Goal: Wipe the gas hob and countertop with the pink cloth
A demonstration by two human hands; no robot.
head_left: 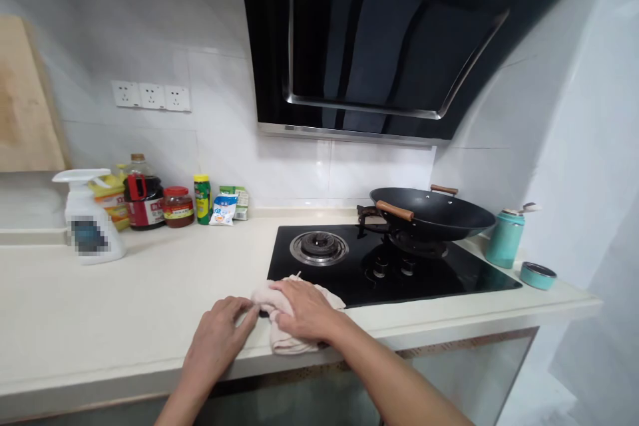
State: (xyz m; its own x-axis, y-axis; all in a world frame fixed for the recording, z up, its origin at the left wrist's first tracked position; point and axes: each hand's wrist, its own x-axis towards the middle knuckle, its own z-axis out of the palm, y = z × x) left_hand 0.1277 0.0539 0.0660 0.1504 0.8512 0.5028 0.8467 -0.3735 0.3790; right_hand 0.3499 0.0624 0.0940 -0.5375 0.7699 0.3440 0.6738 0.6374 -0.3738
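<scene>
One pale pink cloth (289, 341), rumpled, folded, partly over the hob (359, 269)

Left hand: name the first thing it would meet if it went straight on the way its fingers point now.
The pale cloth, most likely: it lies right ahead of the left hand's fingers. Whether they already touch its edge is hard to tell from this view.

No text can be read: the dark sauce bottle (144, 205) and red-lidded jar (178, 208) to its right are printed too small; the spray bottle (84, 205) label (88, 235) is pixelated.
</scene>
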